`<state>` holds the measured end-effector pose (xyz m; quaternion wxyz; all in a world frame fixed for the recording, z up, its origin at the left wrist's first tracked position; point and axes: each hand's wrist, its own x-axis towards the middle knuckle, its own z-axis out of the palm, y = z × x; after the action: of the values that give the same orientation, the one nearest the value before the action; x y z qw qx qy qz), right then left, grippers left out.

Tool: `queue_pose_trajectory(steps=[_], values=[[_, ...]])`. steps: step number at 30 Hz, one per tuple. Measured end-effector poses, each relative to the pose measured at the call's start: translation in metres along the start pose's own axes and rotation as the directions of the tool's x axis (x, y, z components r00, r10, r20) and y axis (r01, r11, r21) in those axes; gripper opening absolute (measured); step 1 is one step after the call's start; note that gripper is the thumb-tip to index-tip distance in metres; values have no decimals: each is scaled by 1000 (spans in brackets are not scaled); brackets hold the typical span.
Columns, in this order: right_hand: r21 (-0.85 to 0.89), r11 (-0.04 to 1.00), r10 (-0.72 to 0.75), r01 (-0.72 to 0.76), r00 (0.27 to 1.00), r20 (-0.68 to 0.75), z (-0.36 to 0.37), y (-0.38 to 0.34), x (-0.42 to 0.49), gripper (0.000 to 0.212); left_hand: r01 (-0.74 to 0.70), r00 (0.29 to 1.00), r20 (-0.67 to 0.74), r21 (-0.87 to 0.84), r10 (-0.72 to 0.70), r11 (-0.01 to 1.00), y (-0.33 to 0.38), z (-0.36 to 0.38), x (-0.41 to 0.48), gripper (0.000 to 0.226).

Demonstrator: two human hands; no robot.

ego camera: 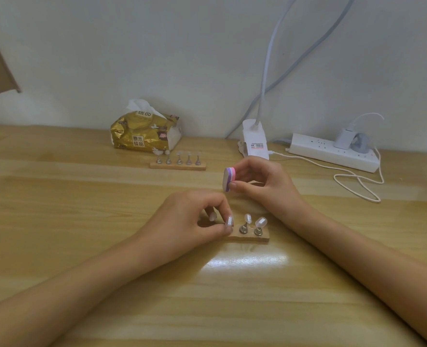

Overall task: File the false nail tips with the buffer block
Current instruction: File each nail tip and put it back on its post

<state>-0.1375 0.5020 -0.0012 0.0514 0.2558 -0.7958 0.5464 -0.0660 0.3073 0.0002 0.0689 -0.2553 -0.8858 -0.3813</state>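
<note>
I begin at the fingers [220, 204] of the left hand [187, 221]. They are curled in tightly, and the thumb and the forefinger pinch one pearly nail tip [229, 221] at the left part of the near wooden holder [250, 238]. A second pale nail shape [213, 216] shows inside the curl of this hand. I cannot tell if it is a tip on the holder or the finger's own nail.

The fingers [243, 169] of the right hand [267, 182] are closed narrowly on the buffer block [228, 178], the thumb below and the other fingers above. The block stands on its edge, with the white face to the left and the pink and purple layers behind it. It is in the air just above the left hand's knuckles, apart from the pinched tip.

To the right of the pinched tip, two clear tips [248, 218] sit tilted on small metal stands on the same holder. The left hand hides the holder's left end.

Farther back on the tabletop [82, 196], a second wooden holder [178, 167] carries five stands in a row, just in front of a gold tissue pack [142, 132]. At the right, by the wall, I see a white lamp clip [253, 141], a white power strip [332, 152] with a plug in it, and a thin white cable [357, 182] looping on the tabletop.
</note>
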Motion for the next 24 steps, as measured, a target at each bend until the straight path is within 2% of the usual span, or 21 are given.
queue_pose_trajectory(steps=[2,3,5,7,10,12,14,16,21,24], values=[[3,1000,0,0,1000,0,0,0,0,16,-93,995,-10,183,96,979,4,0,-3,7],[5,1000,0,0,1000,0,0,0,0,16,-113,992,-35,208,122,972,7,0,-4,6],[3,1000,-9,9,1000,-1,-1,1,0,16,-88,989,-118,42,93,995,6,-7,0,6],[-12,1000,-8,8,1000,-1,-1,1,0,17,-11,981,-192,-134,-15,991,0,-19,13,9],[-27,1000,-9,9,1000,10,0,2,1,18,132,964,-176,-332,-199,934,-19,-29,27,11],[-46,999,-18,19,1000,25,1,2,1,18,189,956,-166,-289,-243,939,-29,-23,29,12],[-86,995,-38,42,998,45,2,2,0,19,196,963,-154,-158,-221,968,-36,-16,29,14],[-116,990,-75,82,995,62,4,1,1,19,184,971,-133,-98,-196,978,-38,-13,31,18],[-101,983,-150,156,987,63,10,-2,3,18,155,978,-122,-109,-168,982,-42,-12,32,19],[-131,980,-139,152,985,106,12,-1,4,19,139,981,-117,-120,-153,983,-43,-12,32,18]])
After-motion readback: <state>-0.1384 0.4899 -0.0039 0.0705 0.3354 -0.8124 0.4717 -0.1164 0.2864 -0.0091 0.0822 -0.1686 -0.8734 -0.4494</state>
